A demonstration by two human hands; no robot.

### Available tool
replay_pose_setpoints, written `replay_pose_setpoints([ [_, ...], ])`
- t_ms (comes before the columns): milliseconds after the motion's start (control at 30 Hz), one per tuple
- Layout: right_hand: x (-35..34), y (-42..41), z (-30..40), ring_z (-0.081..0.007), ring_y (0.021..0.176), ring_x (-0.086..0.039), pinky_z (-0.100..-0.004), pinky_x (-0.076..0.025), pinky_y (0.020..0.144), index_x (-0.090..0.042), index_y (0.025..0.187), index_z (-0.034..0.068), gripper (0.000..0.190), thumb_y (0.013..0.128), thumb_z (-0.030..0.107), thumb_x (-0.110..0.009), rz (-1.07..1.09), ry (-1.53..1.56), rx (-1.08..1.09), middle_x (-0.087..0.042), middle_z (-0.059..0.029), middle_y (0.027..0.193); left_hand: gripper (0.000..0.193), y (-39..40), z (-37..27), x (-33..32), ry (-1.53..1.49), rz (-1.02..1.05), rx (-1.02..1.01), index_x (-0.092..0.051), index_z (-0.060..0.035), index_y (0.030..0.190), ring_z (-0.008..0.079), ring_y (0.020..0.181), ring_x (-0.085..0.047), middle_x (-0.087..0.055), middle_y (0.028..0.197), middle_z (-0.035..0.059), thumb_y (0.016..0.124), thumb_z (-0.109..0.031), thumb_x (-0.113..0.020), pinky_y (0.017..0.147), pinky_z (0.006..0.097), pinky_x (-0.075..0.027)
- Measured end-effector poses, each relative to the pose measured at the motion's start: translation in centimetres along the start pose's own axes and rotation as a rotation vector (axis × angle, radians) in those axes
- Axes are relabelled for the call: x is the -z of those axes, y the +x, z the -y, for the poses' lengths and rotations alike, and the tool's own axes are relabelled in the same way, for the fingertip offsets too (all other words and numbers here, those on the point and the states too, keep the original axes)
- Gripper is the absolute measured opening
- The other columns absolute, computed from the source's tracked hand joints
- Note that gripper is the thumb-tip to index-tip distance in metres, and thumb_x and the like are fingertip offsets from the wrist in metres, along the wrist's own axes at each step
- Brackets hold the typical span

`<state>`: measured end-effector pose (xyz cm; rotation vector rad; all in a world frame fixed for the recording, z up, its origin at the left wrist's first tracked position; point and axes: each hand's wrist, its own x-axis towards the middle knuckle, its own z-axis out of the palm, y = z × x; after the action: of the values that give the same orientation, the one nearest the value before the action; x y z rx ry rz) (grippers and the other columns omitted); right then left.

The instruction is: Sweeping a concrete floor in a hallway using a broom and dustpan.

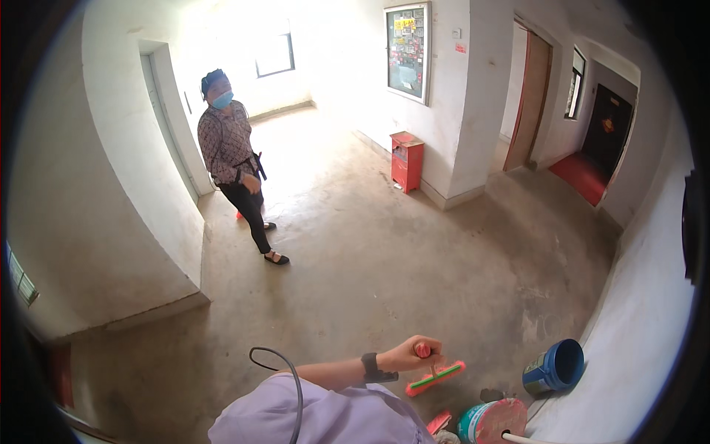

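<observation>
My left hand (pixel 413 354), with a black band on its wrist, reaches across to the right. It is closed around the handle of a broom, whose red end points up at the camera. Beneath the fist, the green and pink broom head (pixel 436 378) rests on or just above the concrete floor. Just below it lies a pink brush-like object (pixel 439 422), partly hidden by my pale purple clothing. A teal and white bucket (pixel 471 422) with a reddish round top and a white pole on it stands to its right. My right hand is out of view.
A blue bucket (pixel 568 363) tips against the right wall. Another person (pixel 230 144) in a blue mask stands at the left, near a doorway. A red metal box (pixel 407 162) sits by the far wall below a framed notice board (pixel 407 53). A wall corner juts out at left.
</observation>
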<state>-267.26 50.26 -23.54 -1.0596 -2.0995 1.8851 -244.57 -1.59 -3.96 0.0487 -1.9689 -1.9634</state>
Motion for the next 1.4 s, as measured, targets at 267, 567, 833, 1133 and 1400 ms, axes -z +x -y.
replay_pose_setpoints([
  [267, 1.0, 4.0, -2.1, -0.0236, 0.085, -0.045, -0.0378, -0.036, 0.075, -0.045, 0.097, 0.004, 0.035, 0.069, 0.024, -0.046, 0.030, -0.056, 0.012, -0.049, -0.0090, 0.091, 0.022, -0.5, 0.4, -0.6, 0.030, 0.027, -0.017, -0.038, -0.0016, 0.059, 0.0045, 0.054, -0.028, -0.029, 0.054, -0.0018, 0.075, -0.010, -0.050, 0.046, 0.0226, -0.028],
  [567, -0.3, 5.9, -2.2, -0.0233, 0.098, -0.034, -0.0439, -0.031, 0.073, -0.034, 0.110, 0.012, 0.055, 0.061, 0.029, -0.055, -0.072, -0.001, -0.125, -0.038, -0.0067, 0.107, 0.007, 0.0, -1.7, 1.4, 0.154, -0.086, 0.095, -0.048, 0.0005, 0.066, 0.0079, 0.055, -0.040, -0.046, 0.059, 0.0018, 0.072, -0.003, -0.048, 0.050, 0.0206, -0.031],
  [833, 4.1, 8.4, -0.5, -0.0178, 0.074, -0.046, -0.0355, -0.036, 0.058, -0.048, 0.084, 0.008, 0.031, 0.066, 0.032, -0.053, -0.078, -0.074, 0.006, -0.050, -0.0043, 0.080, 0.014, 2.2, -0.9, 2.9, 0.095, -0.118, 0.133, -0.044, -0.0013, 0.060, 0.0087, 0.053, -0.038, -0.043, 0.055, 0.0019, 0.074, -0.002, -0.046, 0.050, 0.0216, -0.032],
  [1133, 0.9, -3.3, 1.1, -0.0107, 0.068, -0.048, -0.0208, -0.037, 0.058, -0.051, 0.082, 0.003, 0.028, 0.071, 0.028, -0.056, 0.130, 0.151, 0.215, -0.051, -0.0018, 0.077, 0.016, 3.6, -0.3, 3.0, 0.045, -0.249, 0.128, -0.041, -0.0038, 0.061, 0.0090, 0.054, -0.038, -0.042, 0.056, 0.0012, 0.076, -0.005, -0.043, 0.052, 0.0219, -0.032],
  [1400, -1.3, -16.1, 5.8, -0.0086, 0.066, -0.048, -0.0224, -0.037, 0.064, -0.051, 0.073, 0.004, 0.022, 0.072, 0.026, -0.056, 0.023, 0.320, 0.323, -0.052, -0.0025, 0.067, 0.019, 4.5, -2.2, 3.7, 0.009, -0.046, -0.005, -0.035, -0.0059, 0.061, 0.0094, 0.052, -0.031, -0.036, 0.054, 0.0013, 0.078, -0.005, -0.041, 0.052, 0.0240, -0.028],
])
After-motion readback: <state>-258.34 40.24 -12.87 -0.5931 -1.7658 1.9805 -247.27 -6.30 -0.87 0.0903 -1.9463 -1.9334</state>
